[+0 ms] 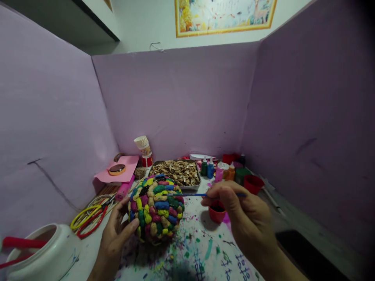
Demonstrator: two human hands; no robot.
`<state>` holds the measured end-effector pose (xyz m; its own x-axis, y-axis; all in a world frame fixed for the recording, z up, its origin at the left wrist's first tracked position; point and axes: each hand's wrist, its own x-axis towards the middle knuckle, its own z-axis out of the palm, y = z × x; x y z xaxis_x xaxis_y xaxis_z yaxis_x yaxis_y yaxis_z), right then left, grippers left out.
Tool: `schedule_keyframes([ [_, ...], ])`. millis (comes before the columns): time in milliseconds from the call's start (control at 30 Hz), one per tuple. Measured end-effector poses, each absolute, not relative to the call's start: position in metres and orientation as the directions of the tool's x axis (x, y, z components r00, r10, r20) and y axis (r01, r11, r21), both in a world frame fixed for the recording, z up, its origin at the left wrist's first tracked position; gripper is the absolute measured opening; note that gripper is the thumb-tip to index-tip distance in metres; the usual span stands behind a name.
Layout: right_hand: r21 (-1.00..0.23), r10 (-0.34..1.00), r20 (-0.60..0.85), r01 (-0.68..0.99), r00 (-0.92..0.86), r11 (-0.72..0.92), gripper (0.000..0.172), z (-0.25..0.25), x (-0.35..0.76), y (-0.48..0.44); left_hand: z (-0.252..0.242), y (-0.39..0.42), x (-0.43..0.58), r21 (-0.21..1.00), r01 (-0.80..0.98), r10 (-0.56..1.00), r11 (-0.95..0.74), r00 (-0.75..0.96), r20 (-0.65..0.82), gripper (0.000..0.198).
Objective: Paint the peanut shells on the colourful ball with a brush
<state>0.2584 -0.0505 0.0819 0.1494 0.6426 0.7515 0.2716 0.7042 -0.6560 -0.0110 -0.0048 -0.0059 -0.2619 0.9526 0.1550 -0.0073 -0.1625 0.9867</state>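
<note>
A ball (156, 208) covered in peanut shells painted blue, green, yellow, pink and black sits on the paint-spattered table (202, 249). My left hand (115, 234) cups its left side, fingers curled against it. My right hand (237, 214) pinches a thin blue paintbrush (193, 194), whose tip reaches the ball's upper right. A small red paint cup (217, 214) stands just under my right hand.
A metal tray of unpainted peanut shells (178, 172) lies behind the ball. Paint bottles (211, 168) and red cups (253, 183) stand at the back right. A white jar (43, 253), scissors (88, 216), pink paper (117, 173) and stacked paper cups (143, 150) are on the left. Purple partitions enclose the desk.
</note>
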Motion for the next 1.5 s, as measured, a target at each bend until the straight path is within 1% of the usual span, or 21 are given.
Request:
schedule_keyframes([
  [100, -0.607, 0.612, 0.787, 0.287, 0.083, 0.741, 0.028, 0.079, 0.252, -0.048, -0.005, -0.005, -0.012, 0.988, -0.003, 0.958, -0.153, -0.246, 0.148, 0.078],
  [233, -0.579, 0.6, 0.799, 0.311, 0.033, 0.754, 0.027, 0.076, 0.248, -0.046, -0.004, -0.006, -0.011, 0.986, -0.013, 0.958, -0.167, -0.239, 0.159, 0.078],
  [367, -0.564, 0.592, 0.805, 0.369, 0.044, 0.739, 0.028, 0.076, 0.251, -0.043, -0.005, -0.005, -0.01, 0.988, -0.032, 0.96, -0.151, -0.245, 0.139, 0.08],
  [533, -0.554, 0.584, 0.809, 0.422, 0.069, 0.717, 0.03, 0.078, 0.254, -0.043, -0.003, -0.007, -0.007, 0.983, 0.0, 0.952, -0.181, -0.253, 0.175, 0.077],
  [700, -0.546, 0.572, 0.819, 0.365, 0.042, 0.754, 0.027, 0.076, 0.251, -0.045, 0.005, -0.014, 0.002, 0.98, -0.013, 0.943, -0.197, -0.277, 0.186, 0.071],
  [867, -0.551, 0.574, 0.819, 0.308, 0.019, 0.775, 0.026, 0.071, 0.247, -0.045, 0.008, -0.016, 0.007, 0.982, -0.013, 0.94, -0.19, -0.292, 0.178, 0.071],
  [967, -0.551, 0.579, 0.815, 0.317, 0.007, 0.772, 0.025, 0.069, 0.245, -0.046, 0.007, -0.016, 0.007, 0.984, -0.038, 0.945, -0.176, -0.288, 0.157, 0.072],
  [1067, -0.545, 0.578, 0.816, 0.331, 0.0, 0.77, 0.025, 0.069, 0.246, -0.045, 0.006, -0.016, 0.006, 0.982, -0.034, 0.944, -0.186, -0.285, 0.169, 0.072],
  [1200, -0.544, 0.574, 0.818, 0.366, 0.032, 0.755, 0.026, 0.072, 0.252, -0.044, 0.005, -0.015, 0.005, 0.981, -0.023, 0.938, -0.195, -0.296, 0.18, 0.071],
  [1333, -0.55, 0.582, 0.812, 0.403, 0.051, 0.732, 0.026, 0.074, 0.255, -0.043, 0.003, -0.012, 0.001, 0.982, -0.025, 0.946, -0.187, -0.273, 0.173, 0.072],
  [1500, -0.555, 0.574, 0.817, 0.339, 0.052, 0.759, 0.026, 0.074, 0.251, -0.044, 0.002, -0.012, -0.002, 0.983, 0.013, 0.947, -0.184, -0.264, 0.181, 0.074],
])
